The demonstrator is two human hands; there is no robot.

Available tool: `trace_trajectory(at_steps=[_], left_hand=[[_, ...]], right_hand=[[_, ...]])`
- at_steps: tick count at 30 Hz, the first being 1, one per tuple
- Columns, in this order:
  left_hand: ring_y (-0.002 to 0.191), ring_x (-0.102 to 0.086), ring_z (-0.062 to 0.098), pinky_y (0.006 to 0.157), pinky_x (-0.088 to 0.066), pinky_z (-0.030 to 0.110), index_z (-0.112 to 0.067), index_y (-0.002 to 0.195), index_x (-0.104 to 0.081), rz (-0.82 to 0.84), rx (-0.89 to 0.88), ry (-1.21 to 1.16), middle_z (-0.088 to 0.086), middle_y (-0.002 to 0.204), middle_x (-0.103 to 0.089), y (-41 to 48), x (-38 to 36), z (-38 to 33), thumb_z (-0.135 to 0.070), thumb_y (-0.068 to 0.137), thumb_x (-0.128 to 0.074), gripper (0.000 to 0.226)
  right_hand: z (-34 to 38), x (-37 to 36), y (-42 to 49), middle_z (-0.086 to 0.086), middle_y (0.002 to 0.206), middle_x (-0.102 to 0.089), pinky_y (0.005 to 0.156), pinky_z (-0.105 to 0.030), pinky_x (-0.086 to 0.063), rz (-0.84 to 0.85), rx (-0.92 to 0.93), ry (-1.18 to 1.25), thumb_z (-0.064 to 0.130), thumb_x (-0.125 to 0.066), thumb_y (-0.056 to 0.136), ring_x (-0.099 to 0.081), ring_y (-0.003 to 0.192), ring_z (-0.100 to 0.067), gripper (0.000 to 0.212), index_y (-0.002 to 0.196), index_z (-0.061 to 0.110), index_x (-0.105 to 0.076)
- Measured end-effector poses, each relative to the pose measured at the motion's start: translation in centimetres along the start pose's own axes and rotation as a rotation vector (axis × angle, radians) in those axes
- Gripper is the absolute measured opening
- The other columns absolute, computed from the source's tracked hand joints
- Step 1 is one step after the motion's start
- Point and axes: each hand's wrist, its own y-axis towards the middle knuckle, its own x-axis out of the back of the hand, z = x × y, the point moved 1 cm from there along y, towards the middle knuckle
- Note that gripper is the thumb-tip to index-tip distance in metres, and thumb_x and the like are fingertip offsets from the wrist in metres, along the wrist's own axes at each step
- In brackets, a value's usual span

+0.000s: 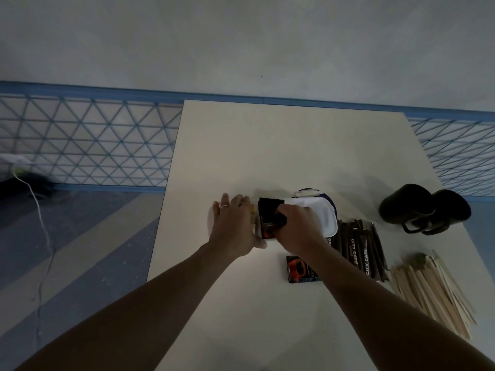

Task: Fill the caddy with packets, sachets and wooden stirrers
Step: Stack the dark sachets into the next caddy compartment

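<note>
Now the right hand (294, 223) pinches dark packets (270, 218) into the caddy (328, 218); left hand (233, 226), fingers spread, steadies it. Next: sachets (359, 253).

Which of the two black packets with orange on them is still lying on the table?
The black-and-orange packet lying flat near the right forearm, left of the City Cafe sachets. The other packet is in the right hand, going into the caddy.

head view, steeply down — dim, close
</note>
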Motion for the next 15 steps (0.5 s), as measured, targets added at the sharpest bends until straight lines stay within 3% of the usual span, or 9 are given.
trace_trajectory(at_steps=[3,6,8,11,15], left_hand=[[0.15,-0.007,0.037,0.121,-0.009,0.053,-0.01,0.152,-0.024,-0.001,-0.002,0.001,0.008,0.159,-0.026,0.0,0.0,0.0,-0.058,0.065,-0.081,0.114],[0.149,-0.007,0.037,0.121,-0.009,0.054,-0.01,0.152,-0.023,0.008,0.0,0.014,0.008,0.159,-0.025,0.0,0.1,-0.1,-0.058,0.066,-0.08,0.114],[0.149,-0.008,0.037,0.121,-0.009,0.054,-0.01,0.152,-0.023,0.009,0.0,0.019,0.009,0.159,-0.025,0.0,0.1,-0.1,-0.058,0.066,-0.08,0.113],[0.15,-0.007,0.037,0.121,-0.007,0.053,-0.009,0.152,-0.023,0.007,0.002,0.005,0.009,0.159,-0.025,0.0,0.1,-0.1,-0.057,0.066,-0.081,0.114],[0.149,-0.009,0.037,0.121,-0.009,0.054,-0.01,0.151,-0.024,0.005,-0.001,0.005,0.009,0.158,-0.026,-0.1,0.1,-0.1,-0.057,0.065,-0.081,0.113]], right_hand=[[-0.2,0.3,-0.3,0.004,0.082,-0.061,0.05,-0.007,-0.04,-0.037,0.031,0.078,-0.001,-0.067,0.082,-0.05,0.065,-0.002,0.032,0.111,0.01,-0.067],[-0.3,1.0,-0.4,0.003,0.094,-0.069,0.062,-0.005,-0.041,-0.115,0.072,0.11,0.001,-0.07,0.081,-0.058,0.079,-0.007,0.033,0.111,0.013,-0.069],[-0.3,1.2,-0.2,0.001,0.097,-0.071,0.071,-0.015,-0.048,-0.162,0.107,0.117,0.001,-0.07,0.081,-0.061,0.083,-0.01,0.029,0.107,0.013,-0.071],[-0.5,1.0,0.0,-0.001,0.088,-0.071,0.069,-0.033,-0.054,-0.163,0.14,0.067,0.0,-0.065,0.083,-0.064,0.078,-0.018,0.019,0.095,0.013,-0.074],[-0.6,0.4,0.4,-0.001,0.081,-0.07,0.065,-0.032,-0.05,-0.129,0.142,0.029,-0.001,-0.066,0.08,-0.059,0.072,-0.017,0.018,0.085,0.014,-0.074]])
